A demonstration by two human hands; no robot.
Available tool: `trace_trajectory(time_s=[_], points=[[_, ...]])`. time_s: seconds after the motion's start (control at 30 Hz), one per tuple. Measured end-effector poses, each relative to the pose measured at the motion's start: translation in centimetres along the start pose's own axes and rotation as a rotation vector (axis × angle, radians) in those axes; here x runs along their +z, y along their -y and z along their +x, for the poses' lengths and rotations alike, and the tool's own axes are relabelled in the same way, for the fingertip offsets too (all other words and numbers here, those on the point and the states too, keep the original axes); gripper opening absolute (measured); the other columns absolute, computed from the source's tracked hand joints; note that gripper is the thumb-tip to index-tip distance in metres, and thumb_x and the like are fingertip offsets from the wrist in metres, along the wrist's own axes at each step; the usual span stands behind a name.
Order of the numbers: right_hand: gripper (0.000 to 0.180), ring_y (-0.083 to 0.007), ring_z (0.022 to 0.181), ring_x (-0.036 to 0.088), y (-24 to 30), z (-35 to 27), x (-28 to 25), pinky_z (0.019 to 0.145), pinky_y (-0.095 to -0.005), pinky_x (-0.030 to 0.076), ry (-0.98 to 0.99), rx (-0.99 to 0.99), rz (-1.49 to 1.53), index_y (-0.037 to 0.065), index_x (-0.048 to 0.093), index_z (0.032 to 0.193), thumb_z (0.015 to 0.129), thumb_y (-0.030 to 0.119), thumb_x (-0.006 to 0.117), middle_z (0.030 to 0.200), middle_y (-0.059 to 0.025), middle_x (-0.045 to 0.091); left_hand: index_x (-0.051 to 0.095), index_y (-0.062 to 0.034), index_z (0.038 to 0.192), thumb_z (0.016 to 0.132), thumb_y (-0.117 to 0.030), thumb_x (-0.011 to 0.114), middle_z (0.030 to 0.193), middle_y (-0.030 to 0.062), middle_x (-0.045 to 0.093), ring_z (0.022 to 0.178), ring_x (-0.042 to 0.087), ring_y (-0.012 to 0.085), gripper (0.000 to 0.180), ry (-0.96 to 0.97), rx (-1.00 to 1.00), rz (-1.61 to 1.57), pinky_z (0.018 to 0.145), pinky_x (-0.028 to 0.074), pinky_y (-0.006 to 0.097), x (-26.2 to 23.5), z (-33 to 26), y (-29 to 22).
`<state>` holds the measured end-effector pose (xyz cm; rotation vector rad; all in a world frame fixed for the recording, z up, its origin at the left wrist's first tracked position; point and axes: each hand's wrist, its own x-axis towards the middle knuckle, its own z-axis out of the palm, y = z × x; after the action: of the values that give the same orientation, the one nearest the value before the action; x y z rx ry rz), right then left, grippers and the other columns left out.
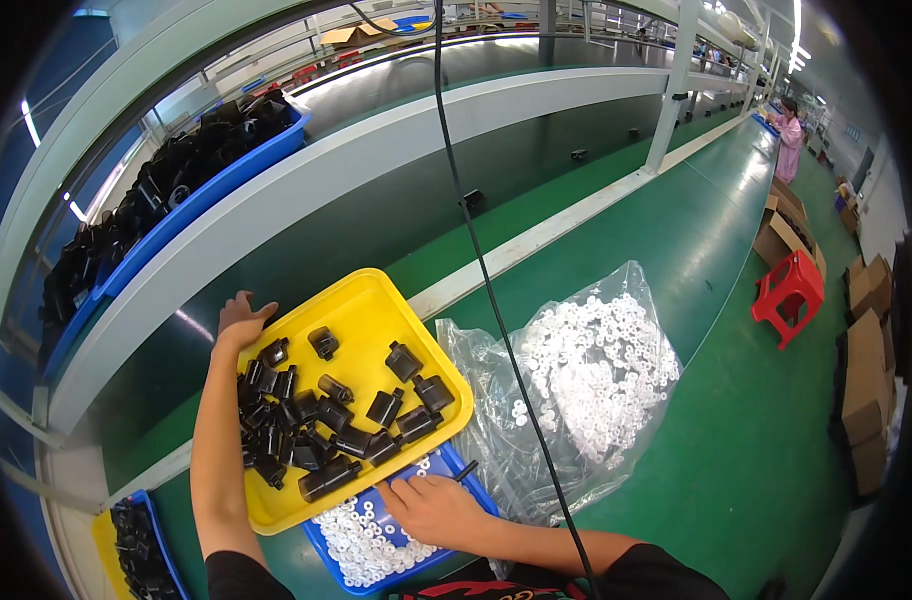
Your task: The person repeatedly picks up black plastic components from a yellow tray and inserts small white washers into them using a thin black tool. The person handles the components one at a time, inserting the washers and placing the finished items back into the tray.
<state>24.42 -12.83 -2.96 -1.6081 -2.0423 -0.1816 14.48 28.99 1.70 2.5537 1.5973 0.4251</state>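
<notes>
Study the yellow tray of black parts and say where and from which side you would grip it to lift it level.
Grip the yellow tray by its raised rim at two opposite edges, probably far-left and near-right. The left hand already rests on the far-left rim; the right hand lies beside the near edge, over the blue bin. The black parts crowd the near-left half, so support there matters.

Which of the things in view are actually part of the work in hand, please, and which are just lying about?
In hand:
left hand on yellow tray
black parts in that tray
right hand at blue tray
white rings in it

Lying about:
clear bag of rings
red stool
cardboard boxes
</notes>
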Motion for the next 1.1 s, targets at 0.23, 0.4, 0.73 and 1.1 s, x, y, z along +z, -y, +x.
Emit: trace_trajectory(time_s=[0.23,0.4,0.73,1.1], points=[[0.027,-0.0169,0.069,0.056,0.0,0.1,0.3,0.058,-0.0285,0.045,0.034,0.052,-0.002,0.002,0.064,0.098,0.076,0.018,0.059,0.085,-0.0051,0.056,0.059,-0.0028,0.110,0.079,-0.007,0.067,0.109,0.0156,0.059,0.100,0.054,0.0365,0.032,-0.138,0.453,0.190,0.089,0.045,0.043,-5.8,-15.9,-4.9],[0.027,-0.0178,0.068,0.058,-0.3,-0.2,0.5,0.058,-0.0283,0.047,0.103,0.066,0.073,0.005,0.063,0.098,0.073,0.015,0.062,0.082,-0.0055,0.053,0.059,-0.0021,0.118,0.078,-0.001,0.067,0.110,0.0160,0.058,0.101,0.053,0.0366,0.041,0.036,0.430,0.020,0.092,0.044,0.043,-5.9,-21.0,-4.0],[0.012,-0.0181,0.065,0.057,-0.6,0.4,0.7,0.056,-0.0304,0.047,0.032,0.042,0.060,0.008,0.057,0.080,0.071,0.014,0.062,0.076,-0.0041,0.049,0.060,-0.0035,0.116,0.076,-0.004,0.070,0.106,0.0138,0.056,0.103,0.050,0.0346,0.041,0.063,0.444,-0.092,0.092,0.042,0.041,-4.9,-20.1,-2.6],[0.018,-0.0197,0.063,0.059,-0.3,0.8,1.1,0.054,-0.0323,0.048,0.020,0.047,0.097,0.009,0.066,0.084,0.069,0.009,0.075,0.075,-0.0037,0.054,0.062,-0.0077,0.115,0.072,-0.002,0.074,0.121,0.0096,0.060,0.107,0.055,0.0309,0.045,0.140,0.610,-0.143,0.096,0.046,0.039,-5.3,-19.1,-2.2]])
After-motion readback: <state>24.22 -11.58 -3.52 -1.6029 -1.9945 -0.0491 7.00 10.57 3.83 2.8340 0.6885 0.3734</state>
